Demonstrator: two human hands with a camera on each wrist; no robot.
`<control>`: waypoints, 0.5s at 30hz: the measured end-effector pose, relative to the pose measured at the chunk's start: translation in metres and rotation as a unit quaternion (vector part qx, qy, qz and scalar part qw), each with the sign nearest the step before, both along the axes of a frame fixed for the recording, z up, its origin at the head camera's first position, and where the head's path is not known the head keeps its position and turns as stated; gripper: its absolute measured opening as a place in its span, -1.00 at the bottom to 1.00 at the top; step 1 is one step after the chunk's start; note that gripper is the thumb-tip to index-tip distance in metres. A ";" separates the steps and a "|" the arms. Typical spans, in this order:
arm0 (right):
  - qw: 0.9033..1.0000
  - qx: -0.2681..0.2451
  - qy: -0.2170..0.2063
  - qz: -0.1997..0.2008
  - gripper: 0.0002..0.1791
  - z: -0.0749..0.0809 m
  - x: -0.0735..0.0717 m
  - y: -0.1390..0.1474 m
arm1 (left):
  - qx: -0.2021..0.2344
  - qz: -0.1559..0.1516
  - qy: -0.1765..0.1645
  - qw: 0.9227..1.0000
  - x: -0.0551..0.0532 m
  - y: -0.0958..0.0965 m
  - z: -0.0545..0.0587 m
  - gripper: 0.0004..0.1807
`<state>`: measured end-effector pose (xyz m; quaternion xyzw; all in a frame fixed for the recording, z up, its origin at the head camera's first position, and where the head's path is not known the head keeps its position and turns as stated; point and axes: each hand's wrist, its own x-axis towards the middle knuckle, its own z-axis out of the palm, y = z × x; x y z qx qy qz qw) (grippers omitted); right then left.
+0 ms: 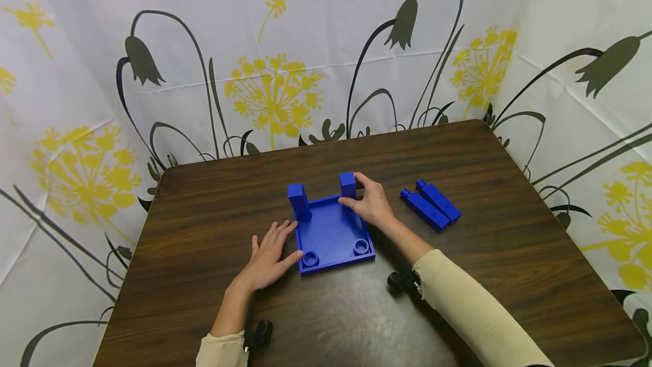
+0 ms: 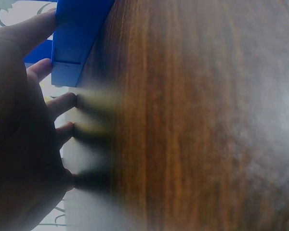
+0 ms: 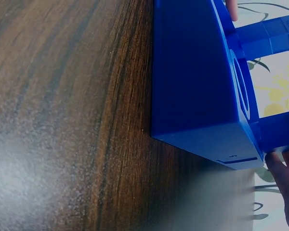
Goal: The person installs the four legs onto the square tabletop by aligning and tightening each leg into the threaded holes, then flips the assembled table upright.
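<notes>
A square blue tray-like base [image 1: 331, 231] lies on the table with raised edges and round sockets in its two near corners. At its far left corner a square blue leg [image 1: 299, 201] stands upright. My right hand [image 1: 374, 205] holds a second upright leg [image 1: 348, 184] at the far right corner, thumb and fingers about its sides; the right wrist view shows fingertips [image 3: 274, 161] against that leg. Spread fingers of my left hand [image 1: 267, 256] lie at the base's left side, thumb by the near left socket. The left wrist view shows them along the base's side wall [image 2: 79, 33].
Two loose blue legs [image 1: 425, 208] with narrow knobbed ends lie side by side on the brown wood-grain table [image 1: 204, 203], right of the base. A floral curtain [image 1: 326, 44] hangs behind the table and along its sides.
</notes>
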<state>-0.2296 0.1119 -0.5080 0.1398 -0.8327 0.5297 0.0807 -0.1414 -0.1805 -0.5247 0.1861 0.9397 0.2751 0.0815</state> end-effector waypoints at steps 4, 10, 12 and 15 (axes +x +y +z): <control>1.000 0.000 -0.001 -0.001 -0.49 0.000 0.000 0.000 | -0.002 0.000 0.000 1.000 0.000 0.000 0.000 -0.20; 1.000 -0.005 0.004 -0.002 -0.50 0.000 0.000 -0.001 | -0.002 0.001 -0.001 1.000 0.000 0.000 0.001 -0.20; 1.000 -0.008 0.005 -0.003 -0.50 0.000 0.000 -0.001 | -0.001 0.000 -0.002 1.000 0.000 0.000 0.002 -0.20; 1.000 -0.007 0.007 -0.008 -0.50 0.001 0.001 -0.001 | -0.002 -0.001 -0.002 1.000 0.000 0.000 0.002 -0.19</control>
